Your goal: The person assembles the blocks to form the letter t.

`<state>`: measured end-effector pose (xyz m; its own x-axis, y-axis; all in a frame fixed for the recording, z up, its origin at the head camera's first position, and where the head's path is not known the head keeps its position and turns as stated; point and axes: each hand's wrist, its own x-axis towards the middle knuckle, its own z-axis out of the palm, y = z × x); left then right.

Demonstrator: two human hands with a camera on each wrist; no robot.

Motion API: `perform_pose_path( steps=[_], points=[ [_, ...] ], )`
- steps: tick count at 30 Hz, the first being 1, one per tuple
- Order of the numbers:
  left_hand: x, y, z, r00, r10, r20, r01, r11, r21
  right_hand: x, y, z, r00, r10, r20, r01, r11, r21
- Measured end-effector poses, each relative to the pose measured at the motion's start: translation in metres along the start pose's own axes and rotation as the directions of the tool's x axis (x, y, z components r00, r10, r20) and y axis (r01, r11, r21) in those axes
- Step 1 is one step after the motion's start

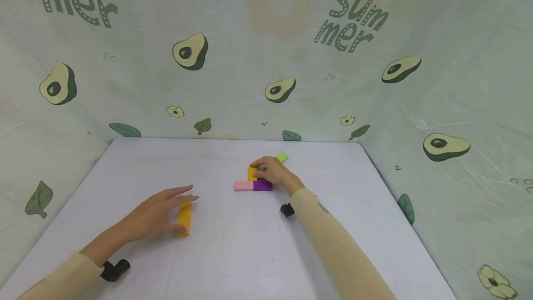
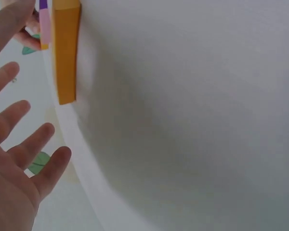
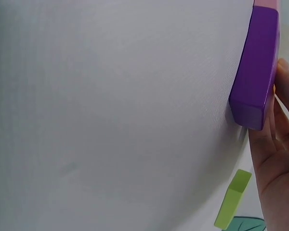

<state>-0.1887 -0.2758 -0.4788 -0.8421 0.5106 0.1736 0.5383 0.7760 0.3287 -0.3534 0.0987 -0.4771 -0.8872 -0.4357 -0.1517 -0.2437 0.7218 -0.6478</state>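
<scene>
My left hand [image 1: 156,214] hovers over a long orange block [image 1: 185,219] on the left of the table, its fingers spread and fairly straight. In the left wrist view that orange block [image 2: 66,53] stands clear of the fingertips, though the thumb's contact is hard to judge. My right hand [image 1: 272,171] pinches another orange block [image 1: 252,173] just behind a pink block [image 1: 243,186] and a purple block [image 1: 262,186], which lie end to end. In the right wrist view the purple block [image 3: 256,60] hides most of what these fingers hold.
Behind the right hand lies a light green block [image 1: 282,157]. A white cloth covers the table [image 1: 233,253]. Hanging fabric [image 1: 233,101] printed with avocados and leaves encloses its back and sides.
</scene>
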Motion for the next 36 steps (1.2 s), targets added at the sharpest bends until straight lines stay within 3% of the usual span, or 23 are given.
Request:
perform_pose_path(
  steps=[9, 17, 36],
  points=[
    [-0.017, -0.01, -0.001, 0.996, 0.02, 0.09, -0.017, 0.999, -0.035, 0.001, -0.002, 0.001, 1.0, 0.002, 0.001, -0.002, 1.0, -0.009],
    [-0.02, -0.012, 0.002, 0.991, 0.045, 0.126, -0.04, 0.998, -0.045, 0.002, -0.001, 0.001, 1.0, 0.003, -0.002, -0.003, 1.0, -0.009],
    [-0.014, -0.012, 0.011, 0.994, 0.098, 0.044, -0.098, 0.995, 0.004, 0.001, 0.0, 0.0, 1.0, 0.01, 0.003, -0.01, 1.0, 0.003]
  ],
)
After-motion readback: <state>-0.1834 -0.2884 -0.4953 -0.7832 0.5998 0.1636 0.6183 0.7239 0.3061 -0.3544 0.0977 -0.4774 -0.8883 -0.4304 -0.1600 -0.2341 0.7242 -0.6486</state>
